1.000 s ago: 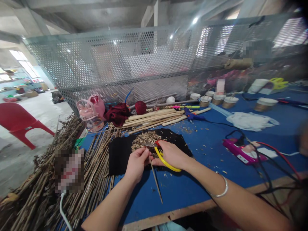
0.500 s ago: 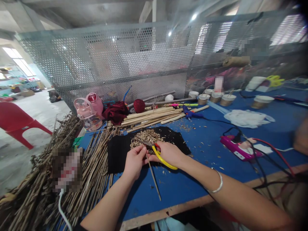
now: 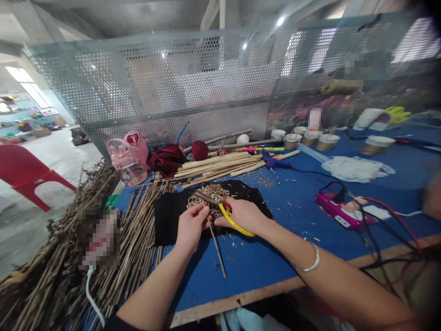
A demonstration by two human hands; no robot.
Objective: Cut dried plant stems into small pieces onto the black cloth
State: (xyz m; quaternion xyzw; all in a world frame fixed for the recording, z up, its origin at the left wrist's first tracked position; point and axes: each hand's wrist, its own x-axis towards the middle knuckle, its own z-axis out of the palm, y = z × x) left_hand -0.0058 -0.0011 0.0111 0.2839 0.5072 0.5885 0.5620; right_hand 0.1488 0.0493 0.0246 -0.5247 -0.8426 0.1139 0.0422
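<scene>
Between thumb and fingers, my left hand [image 3: 193,225] pinches a thin dry stalk [image 3: 217,253] whose long end slants down toward the table's front edge. My right hand [image 3: 243,215] is wrapped round yellow-handled scissors [image 3: 234,224]. Their dark blades point up and left, just above my left fingertips and over a heap of small cut stalk pieces [image 3: 215,192]. The heap lies on a black cloth [image 3: 168,214] on the blue tabletop [image 3: 303,207]. Whether the blades touch the stalk I cannot tell.
Dry stalks [image 3: 134,230] are piled along the left. Behind the cloth lie pale sticks [image 3: 217,164], a blue glue gun [image 3: 274,161] and a dark red cloth [image 3: 167,160]. Rightward are a plastic bag [image 3: 356,169], a purple power strip [image 3: 339,210] with cables, and several cups [image 3: 327,142].
My hands have moved slightly apart, and the right hand with the scissors has shifted a little. The stalk's lower end has moved slightly up and left.
</scene>
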